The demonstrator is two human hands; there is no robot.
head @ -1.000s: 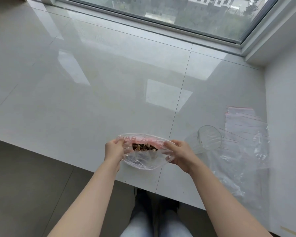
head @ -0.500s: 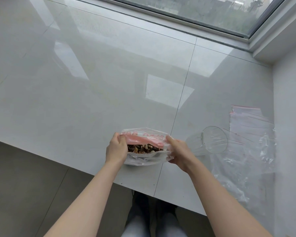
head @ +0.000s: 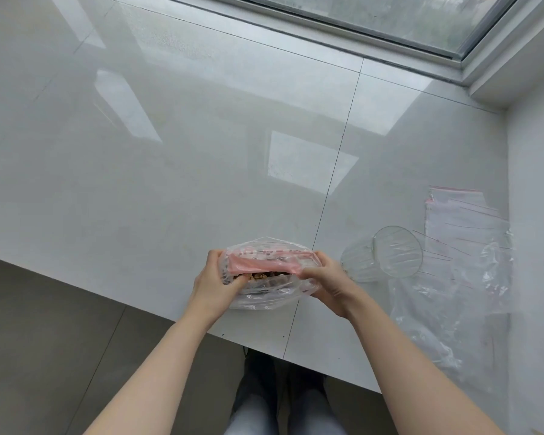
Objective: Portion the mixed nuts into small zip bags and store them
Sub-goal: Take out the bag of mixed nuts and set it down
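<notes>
A clear plastic bag (head: 264, 293) with a pink top band holds brown mixed nuts (head: 258, 275). It sits near the front edge of the white tiled ledge (head: 170, 183). My left hand (head: 215, 282) grips the bag's left end and my right hand (head: 325, 279) pinches its right end. The pink band is folded down over the opening, so only a strip of nuts shows below it. A stack of small clear zip bags (head: 462, 221) with red seal lines lies at the right.
A clear glass (head: 387, 257) lies on its side just right of my right hand. Loose clear plastic (head: 446, 309) spreads under and below it. A white wall bounds the right side, a window frame (head: 390, 36) the back. My legs show below the ledge edge.
The bag's pink top has been folded down over the nuts, narrowing the opening. Both hands kept hold of the bag's ends and moved closer together.
</notes>
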